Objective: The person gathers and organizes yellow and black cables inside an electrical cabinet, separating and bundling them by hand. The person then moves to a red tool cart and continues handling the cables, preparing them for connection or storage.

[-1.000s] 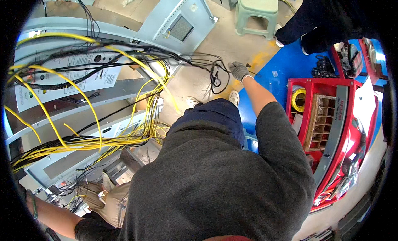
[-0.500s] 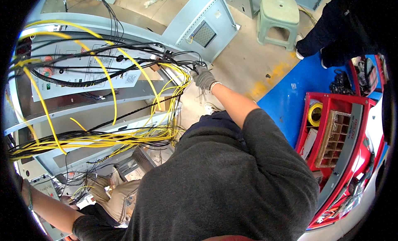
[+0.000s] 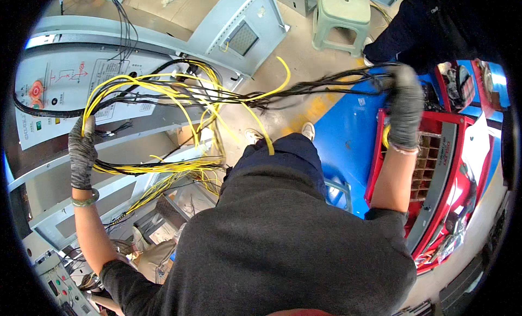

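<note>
In a grey knit glove, my left hand is closed around a bundle of yellow wires and black wires at the left, in front of a grey metal cabinet. Black wires stretch across to the far right, where my gloved right hand grips their ends; motion smears its fingers. Loose yellow ends hang below the stretched strands. A second yellow and black bundle lies along the cabinet, below my left hand.
A white panel with red knobs fronts the cabinet. An open grey door stands beyond it. A pale green stool and a person in dark trousers are at the far right. Nearer stands a red cart on blue flooring.
My right hand has swung from the cabinet far to the right, drawing the black wires out. My left hand has come up from the lower left and gripped the bundle. The view has shifted.
</note>
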The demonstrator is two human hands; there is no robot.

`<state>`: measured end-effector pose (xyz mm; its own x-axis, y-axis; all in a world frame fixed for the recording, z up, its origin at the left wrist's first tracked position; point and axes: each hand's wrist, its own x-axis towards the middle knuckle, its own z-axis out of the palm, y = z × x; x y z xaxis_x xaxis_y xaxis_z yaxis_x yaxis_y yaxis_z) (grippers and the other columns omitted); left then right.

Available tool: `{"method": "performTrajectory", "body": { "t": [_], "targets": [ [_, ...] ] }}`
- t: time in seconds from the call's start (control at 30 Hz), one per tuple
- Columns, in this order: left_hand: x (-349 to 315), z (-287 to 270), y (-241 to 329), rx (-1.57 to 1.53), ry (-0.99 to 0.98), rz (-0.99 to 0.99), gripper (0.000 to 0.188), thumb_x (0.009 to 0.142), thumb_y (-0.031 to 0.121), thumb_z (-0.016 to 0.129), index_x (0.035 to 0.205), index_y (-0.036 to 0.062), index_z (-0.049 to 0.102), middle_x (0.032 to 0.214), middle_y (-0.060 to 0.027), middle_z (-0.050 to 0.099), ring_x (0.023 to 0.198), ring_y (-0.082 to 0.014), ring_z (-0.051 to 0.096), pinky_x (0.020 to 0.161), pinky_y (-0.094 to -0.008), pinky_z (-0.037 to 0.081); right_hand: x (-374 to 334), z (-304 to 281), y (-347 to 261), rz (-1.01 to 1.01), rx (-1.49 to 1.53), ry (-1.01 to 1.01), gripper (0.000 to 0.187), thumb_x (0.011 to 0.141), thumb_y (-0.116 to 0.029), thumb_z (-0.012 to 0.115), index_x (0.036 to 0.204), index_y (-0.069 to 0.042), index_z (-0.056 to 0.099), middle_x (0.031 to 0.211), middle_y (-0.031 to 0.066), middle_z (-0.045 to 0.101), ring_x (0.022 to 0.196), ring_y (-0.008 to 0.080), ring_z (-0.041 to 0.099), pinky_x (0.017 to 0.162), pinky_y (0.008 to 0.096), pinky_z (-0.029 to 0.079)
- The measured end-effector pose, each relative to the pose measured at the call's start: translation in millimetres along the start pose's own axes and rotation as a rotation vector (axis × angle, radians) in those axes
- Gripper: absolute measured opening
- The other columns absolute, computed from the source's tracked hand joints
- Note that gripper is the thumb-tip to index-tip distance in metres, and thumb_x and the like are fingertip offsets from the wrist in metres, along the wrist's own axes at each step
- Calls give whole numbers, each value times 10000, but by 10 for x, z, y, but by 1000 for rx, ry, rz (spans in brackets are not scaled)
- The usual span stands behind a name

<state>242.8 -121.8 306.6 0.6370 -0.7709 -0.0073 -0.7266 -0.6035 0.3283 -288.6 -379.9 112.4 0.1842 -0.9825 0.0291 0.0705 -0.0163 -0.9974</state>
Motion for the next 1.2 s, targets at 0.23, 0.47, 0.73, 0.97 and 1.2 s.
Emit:
{"method": "performTrajectory", "body": {
  "t": [0.23, 0.47, 0.73, 0.97, 1.2],
  "targets": [
    [119, -128, -803, 122, 48, -62, 423, 873, 380, 583, 1056, -1, 586, 739, 10, 522, 644, -73, 406, 562, -226, 364, 13, -1262, 155, 13, 336, 537, 371, 871, -361, 548, 953, -1, 583, 789, 109, 603, 736, 224, 590, 715, 355, 487],
    [-153, 133, -603, 208, -28, -59, 356, 907, 282, 546, 1081, -28, 568, 881, -126, 631, 759, -181, 526, 751, -272, 431, 167, -2556, -569, -305, 634, 689, 256, 900, -224, 469, 996, -5, 560, 1037, 154, 574, 1049, 253, 532, 890, 379, 447],
    [-495, 37, -524, -183, 185, 128, 387, 882, 348, 579, 1057, 3, 581, 793, -24, 590, 690, -85, 495, 661, -209, 402, -186, -1815, -58, 74, 718, -115, 217, 870, -166, 536, 1043, -39, 561, 881, 87, 603, 874, 198, 575, 807, 323, 471],
    [-941, -356, 336, -451, 324, -92, 344, 888, 408, 542, 971, 78, 594, 548, 76, 411, 417, -19, 360, 365, -180, 262, -669, -1274, 1905, 655, -698, -353, 376, 778, -278, 648, 1074, -63, 561, 996, 118, 585, 884, 259, 558, 766, 335, 451],
    [-1173, -830, 762, -647, 311, 34, 384, 916, 356, 504, 1100, 24, 557, 582, 64, 432, 407, -16, 292, 354, -175, 233, -670, 1087, 1706, -211, -601, -529, 659, 676, -350, 735, 1195, -24, 490, 1224, 166, 502, 1143, 299, 475, 968, 361, 374]
  ]
}}
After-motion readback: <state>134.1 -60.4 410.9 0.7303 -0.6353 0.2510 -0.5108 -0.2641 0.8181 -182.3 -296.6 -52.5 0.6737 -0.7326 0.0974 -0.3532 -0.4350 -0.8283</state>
